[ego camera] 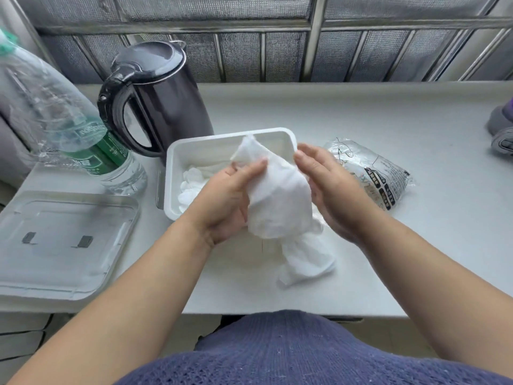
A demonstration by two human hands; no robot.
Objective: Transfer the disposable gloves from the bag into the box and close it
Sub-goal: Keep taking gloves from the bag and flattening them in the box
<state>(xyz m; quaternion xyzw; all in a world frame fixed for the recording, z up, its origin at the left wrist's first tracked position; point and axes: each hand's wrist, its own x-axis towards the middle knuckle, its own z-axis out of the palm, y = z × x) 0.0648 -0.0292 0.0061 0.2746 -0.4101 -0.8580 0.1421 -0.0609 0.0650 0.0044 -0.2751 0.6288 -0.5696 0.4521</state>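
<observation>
Far left, the lid (63, 240) lies flat on the counter (388, 112), off the box & well clear of it, prob. so the opening is free for loading. Behind it a water bottle (83, 134) & a dark kettle (161, 98) stand near; no part in this job. The box (168, 184) sits mid-counter, open, just beside the kettle, w/ some white gloves (191, 182) lying in its left end. The left hand (227, 201) grips a bundle (277, 195) of more gloves: thumb over the front, fingers behind, held over the box's near right corner. Its tail trails down toward the counter's front; can't tell if it touches. The right hand (333, 190) has near-straight fingers & lays its palm on the bundle's right side, so it steadies or squashes rather than grips, likely to make the wad fit. The bag (372, 173) lies crumpled on the counter right of the box; contents not visible. Far right, a grey-purple item (502, 129) is cut off by the edge.
</observation>
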